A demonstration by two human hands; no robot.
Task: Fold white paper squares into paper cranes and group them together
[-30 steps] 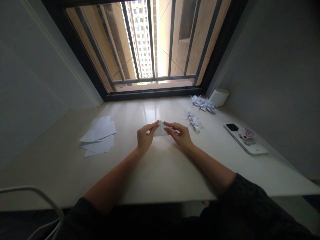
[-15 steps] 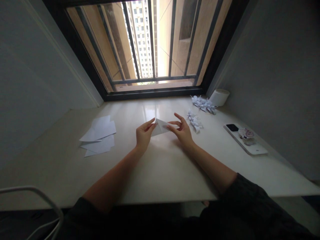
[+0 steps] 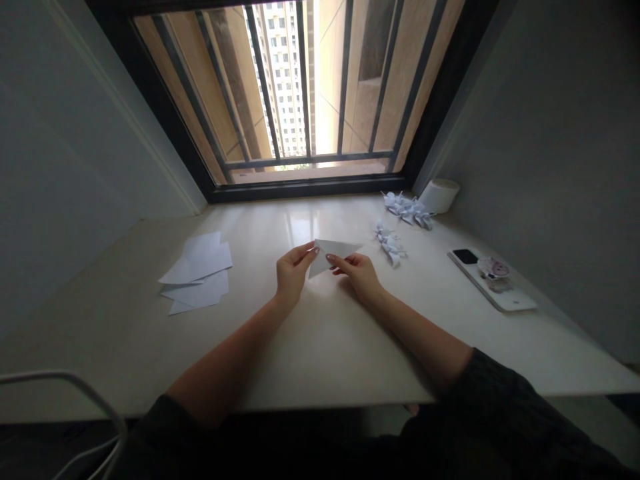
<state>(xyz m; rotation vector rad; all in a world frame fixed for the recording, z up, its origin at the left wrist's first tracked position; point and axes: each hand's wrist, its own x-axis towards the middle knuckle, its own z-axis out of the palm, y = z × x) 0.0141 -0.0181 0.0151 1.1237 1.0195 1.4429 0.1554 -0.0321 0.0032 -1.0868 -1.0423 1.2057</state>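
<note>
A small white sheet of paper (image 3: 340,247), folded to a triangular shape, is held above the white sill between both hands. My left hand (image 3: 291,270) pinches its left corner between thumb and fingers. With thumb on top and fingers beneath, my right hand (image 3: 361,275) grips the paper near its middle and lower edge. A pointed corner sticks out to the right, past the right hand's knuckles. Just beyond that hand lies a small group of folded paper pieces (image 3: 389,245).
Loose white sheets (image 3: 197,267) lie stacked at the left. More folded paper pieces (image 3: 407,209) sit by a white roll (image 3: 440,195) at the back right. A phone (image 3: 493,280) with a round grip lies at the right. A barred window (image 3: 310,193) rises behind; a white cable (image 3: 65,378) curves at lower left.
My right hand has moved from the paper's right end toward its middle, and its raised fingers have curled under. The paper has turned, showing a triangle with its tip to the right.
</note>
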